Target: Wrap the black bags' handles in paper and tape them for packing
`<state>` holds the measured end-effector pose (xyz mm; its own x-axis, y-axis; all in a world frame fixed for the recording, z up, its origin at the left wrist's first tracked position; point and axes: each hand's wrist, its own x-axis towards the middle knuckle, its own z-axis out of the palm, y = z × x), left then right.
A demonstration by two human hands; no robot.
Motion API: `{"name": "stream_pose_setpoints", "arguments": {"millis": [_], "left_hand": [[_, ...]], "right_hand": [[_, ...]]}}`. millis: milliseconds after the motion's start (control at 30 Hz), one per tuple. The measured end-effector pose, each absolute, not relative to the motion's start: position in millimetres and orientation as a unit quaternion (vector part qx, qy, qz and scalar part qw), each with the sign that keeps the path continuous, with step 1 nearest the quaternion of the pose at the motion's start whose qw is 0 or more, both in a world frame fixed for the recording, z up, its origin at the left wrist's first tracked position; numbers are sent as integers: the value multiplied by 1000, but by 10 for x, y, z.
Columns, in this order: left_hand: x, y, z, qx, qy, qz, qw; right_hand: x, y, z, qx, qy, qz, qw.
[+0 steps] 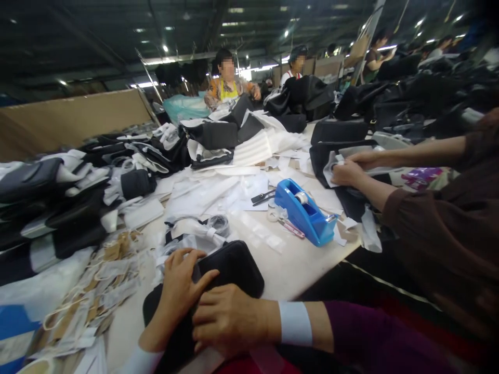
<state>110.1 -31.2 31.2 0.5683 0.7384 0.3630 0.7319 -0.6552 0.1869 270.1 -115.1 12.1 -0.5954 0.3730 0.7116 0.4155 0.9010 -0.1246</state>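
A black bag [239,267] with rounded corners lies tilted at the table's near edge, against my body. My left hand [181,285] grips its upper left part, with the thumb apart on the dark surface and the fingers over the far side. Close beside it, my right hand [228,317] has its fingers curled against the bag's near part; what lies under those fingertips is hidden. Just beyond the bag are white wrapping and a clear plastic-wrapped coil [218,224], perhaps a strap.
A blue tape dispenser [306,213] stands right of centre, beside a pink-handled cutter [292,228]. Tags with cords [111,275] litter the left, below stacked black bags [70,213]. A co-worker's hands [351,169] handle another bag at right. Other people sit farther back.
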Motion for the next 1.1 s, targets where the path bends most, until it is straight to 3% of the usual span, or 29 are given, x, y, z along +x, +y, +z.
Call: {"name": "stream_pose_setpoints", "arguments": {"millis": [100,167,367,533,700,967,1100], "left_hand": [[1089,-344,310,883,417,217,18],[1071,-350,301,883,417,214,26],[1052,-329,255,881,422,209,30],[1058,-337,221,873,436,214,36],[1073,-343,209,862,454,221,52],[1099,-326,164,869,451,200,45],[1117,-315,178,877,446,174,42]], "right_hand": [[2987,-1090,234,-333,-785,94,514],[3204,-985,270,-436,-698,153,546],[3516,-681,146,-531,-614,388,436],[3471,-659,103,-535,-542,480,434],[3403,-715,185,-581,-571,427,392],[3198,-625,8,-529,-660,280,454],[3143,-683,64,-549,-698,205,412]]}}
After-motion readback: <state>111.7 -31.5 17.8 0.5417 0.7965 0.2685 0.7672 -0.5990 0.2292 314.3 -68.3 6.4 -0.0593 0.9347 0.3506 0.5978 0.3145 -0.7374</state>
